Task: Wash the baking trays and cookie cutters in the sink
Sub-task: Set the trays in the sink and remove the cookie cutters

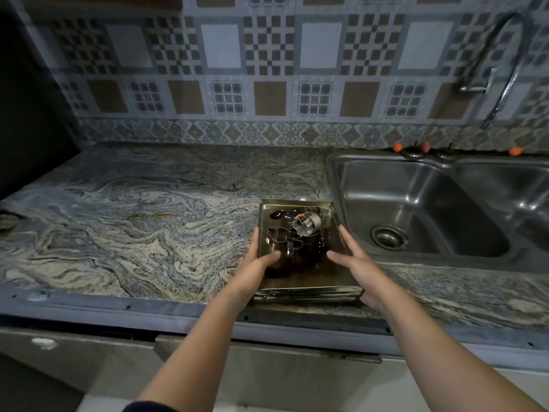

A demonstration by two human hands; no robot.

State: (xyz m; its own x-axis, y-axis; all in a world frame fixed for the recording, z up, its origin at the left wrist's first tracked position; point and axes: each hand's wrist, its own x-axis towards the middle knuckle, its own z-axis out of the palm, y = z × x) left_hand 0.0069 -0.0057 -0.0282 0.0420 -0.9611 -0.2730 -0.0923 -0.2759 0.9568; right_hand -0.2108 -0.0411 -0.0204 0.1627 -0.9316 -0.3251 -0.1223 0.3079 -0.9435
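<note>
A stack of square metal baking trays (309, 281) sits on the marble counter just left of the sink, smeared with dark residue. Several metal cookie cutters (306, 226) lie in the top tray. My left hand (255, 263) grips the stack's left edge, thumb over the rim. My right hand (359, 263) holds the right edge, thumb inside the tray and fingers under the near right corner. The steel sink (416, 209) lies to the right, its left basin holding nothing I can see.
A marbled counter (133, 221) stretches to the left. A tall tap (502, 69) rises behind the sink's right side. Small orange and pink objects (398, 147) sit on the sink's back rim. A patterned tiled wall stands behind.
</note>
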